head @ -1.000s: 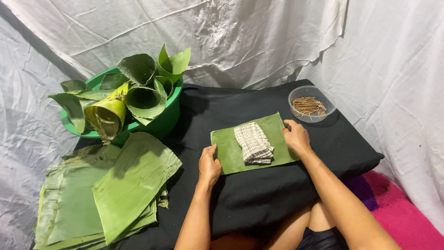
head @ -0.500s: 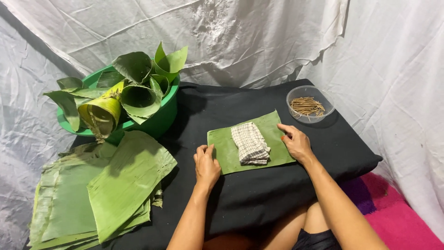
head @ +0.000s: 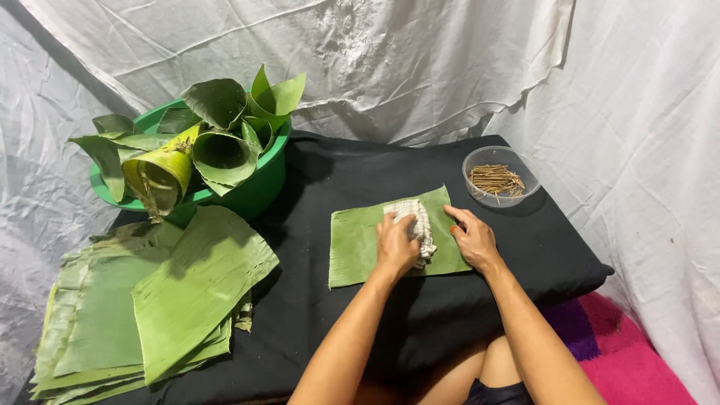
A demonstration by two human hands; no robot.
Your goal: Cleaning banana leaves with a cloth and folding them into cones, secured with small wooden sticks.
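A rectangular piece of green banana leaf (head: pixel 360 240) lies flat on the black cloth-covered table (head: pixel 337 180). A folded checked white cloth (head: pixel 416 217) rests on the leaf. My left hand (head: pixel 395 245) is on top of the cloth, fingers curled over it. My right hand (head: pixel 470 236) lies flat on the leaf's right part, just beside the cloth, fingers spread.
A green basin (head: pixel 259 187) full of leaf cones stands at the back left. A stack of banana leaves (head: pixel 150 300) lies at the front left. A clear round tub of thin brown sticks (head: pixel 499 176) sits at the back right. White sheets hang behind.
My left hand has moved right from the leaf's left edge onto the checked cloth. My right hand has stayed on the leaf's right part.
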